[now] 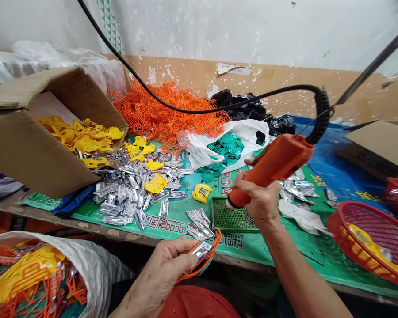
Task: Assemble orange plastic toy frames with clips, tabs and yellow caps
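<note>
My left hand (172, 260) pinches an orange plastic frame (215, 243) with a shiny silver plate (203, 250) lying on it, at the table's front edge. A sliver of green shows beneath the frame. My right hand (260, 196) is wrapped around an orange electric screwdriver (275, 163), tilted with its nose down to the left. That nose is over a green screw tray (232, 227) holding many small dark pieces; whether it touches them I cannot tell. Between tray and left hand lie a few silver plates (199, 223). One yellow plastic part (201, 193) sits just behind.
A tipped cardboard box (16, 141) spills yellow parts and silver plates (129, 198). Behind are orange frames (166, 108) and a white bag (199, 152) of green parts. A red basket (345, 234) stands right, a full sack (102, 269) lower left. A black cable (192, 109) arches overhead.
</note>
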Motion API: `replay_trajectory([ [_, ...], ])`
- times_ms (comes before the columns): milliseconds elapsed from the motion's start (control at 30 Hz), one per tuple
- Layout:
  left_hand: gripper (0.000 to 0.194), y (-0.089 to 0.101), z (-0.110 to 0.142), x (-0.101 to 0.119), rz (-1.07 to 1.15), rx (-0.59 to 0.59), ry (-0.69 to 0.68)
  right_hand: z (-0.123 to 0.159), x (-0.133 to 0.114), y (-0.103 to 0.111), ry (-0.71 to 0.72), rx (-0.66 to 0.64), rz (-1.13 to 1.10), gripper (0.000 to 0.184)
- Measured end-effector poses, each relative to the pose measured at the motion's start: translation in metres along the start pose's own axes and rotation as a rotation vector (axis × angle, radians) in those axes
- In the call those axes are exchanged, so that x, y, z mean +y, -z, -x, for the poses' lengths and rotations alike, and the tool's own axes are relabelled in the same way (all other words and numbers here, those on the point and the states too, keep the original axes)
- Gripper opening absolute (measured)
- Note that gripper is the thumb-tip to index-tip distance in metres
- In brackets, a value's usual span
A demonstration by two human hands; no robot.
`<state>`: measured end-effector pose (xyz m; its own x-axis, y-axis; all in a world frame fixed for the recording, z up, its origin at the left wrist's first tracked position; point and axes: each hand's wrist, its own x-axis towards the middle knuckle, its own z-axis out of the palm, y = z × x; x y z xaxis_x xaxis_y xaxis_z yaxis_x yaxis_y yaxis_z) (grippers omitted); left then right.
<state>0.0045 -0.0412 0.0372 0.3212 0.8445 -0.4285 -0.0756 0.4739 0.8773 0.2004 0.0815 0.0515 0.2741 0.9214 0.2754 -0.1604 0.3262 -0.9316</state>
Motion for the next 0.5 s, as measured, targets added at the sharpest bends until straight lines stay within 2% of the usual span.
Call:
replay_trajectory([
  [100,0.019,-0.004,-0.001,0.005,0.039,-0.004,0.018,0.001,0.0,0.0,-0.001,-0.001,0.021,0.018],
  [300,0.019,-0.009,-0.004,0.011,0.018,0.026,0.017,-0.003,-0.003,0.0,0.0,-0.015,-0.023,0.017],
  [400,0.02,-0.009,-0.005,0.012,0.009,-0.008,0.019,-0.006,-0.016,0.0,0.011,-0.035,-0.074,0.017],
  [500,0.021,-0.01,-0.006,0.012,0.026,-0.018,0.016,-0.005,-0.038,-0.002,0.024,-0.063,-0.149,0.03],
])
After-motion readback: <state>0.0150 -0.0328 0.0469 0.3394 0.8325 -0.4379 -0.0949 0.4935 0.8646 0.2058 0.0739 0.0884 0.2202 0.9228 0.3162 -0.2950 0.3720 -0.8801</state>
